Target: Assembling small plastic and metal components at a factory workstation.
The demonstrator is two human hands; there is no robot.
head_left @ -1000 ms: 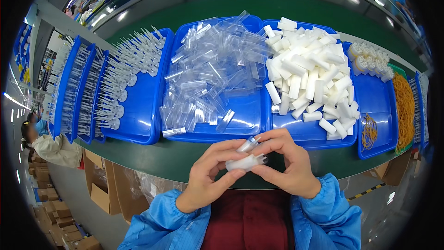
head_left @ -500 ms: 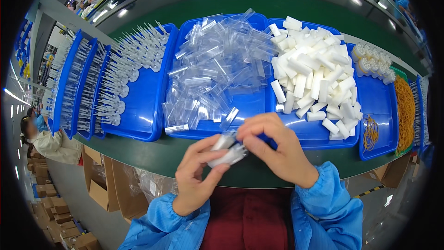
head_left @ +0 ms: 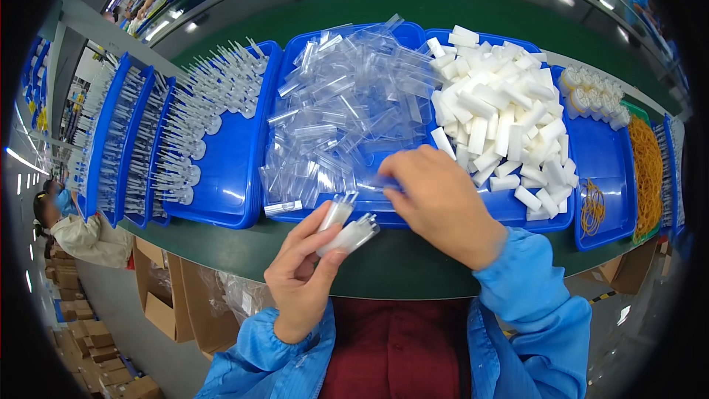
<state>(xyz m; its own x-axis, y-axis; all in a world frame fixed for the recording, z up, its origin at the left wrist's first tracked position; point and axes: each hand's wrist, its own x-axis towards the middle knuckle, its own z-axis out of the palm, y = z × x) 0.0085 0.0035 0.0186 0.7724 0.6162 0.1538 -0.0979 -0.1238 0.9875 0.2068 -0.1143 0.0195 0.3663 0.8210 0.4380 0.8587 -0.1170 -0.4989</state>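
Note:
My left hand (head_left: 304, 273) is closed around a small bundle of white foam pieces in clear plastic sleeves (head_left: 351, 233), their open ends pointing up and to the right. Over the front edge between two blue trays, my right hand (head_left: 443, 203) has thumb and index finger apart, with nothing visible between them; the fingertips are somewhat blurred. Close to those fingertips lies a heap of loose clear sleeves (head_left: 336, 118) in a blue tray (head_left: 391, 140). Right of it, white foam blocks (head_left: 502, 114) are piled in another blue tray (head_left: 484, 207).
Stacked blue trays (head_left: 221, 170) on the left bear upright clear-stemmed pieces (head_left: 181, 144). At right, a blue tray (head_left: 609, 151) holds yellow rubber bands (head_left: 592, 210) and bundled white rolls (head_left: 591, 96). Beyond lies a mass of orange bands (head_left: 646, 174). Cardboard boxes (head_left: 166, 295) stand below the green table (head_left: 229, 251).
My right hand has left the bundle and moved up and right towards the trays. My left hand, still holding the bundle, has shifted slightly left and down.

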